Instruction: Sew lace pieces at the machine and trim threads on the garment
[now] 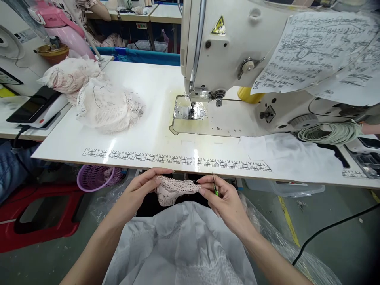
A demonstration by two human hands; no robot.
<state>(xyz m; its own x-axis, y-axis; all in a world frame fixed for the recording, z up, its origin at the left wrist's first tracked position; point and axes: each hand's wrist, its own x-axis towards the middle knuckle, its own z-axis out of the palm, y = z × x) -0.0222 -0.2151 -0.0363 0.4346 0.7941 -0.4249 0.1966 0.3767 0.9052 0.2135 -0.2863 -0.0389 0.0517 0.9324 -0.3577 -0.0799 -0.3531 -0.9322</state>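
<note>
A piece of pale pink lace is stretched between my two hands, just in front of the table's edge and above my lap. My left hand pinches its left end between thumb and fingers. At the other end, my right hand grips the lace with thumb and forefinger. Tucked in that same hand is a small tool with green handle parts and a thin dark point, which looks like thread snips; most of it is hidden by the fingers.
A sewing machine stands on the white table. Lace pieces are heaped at the left, near a black-and-white device. White cloth and a coil of pale green cord lie right. Below are a purple basket and red stool.
</note>
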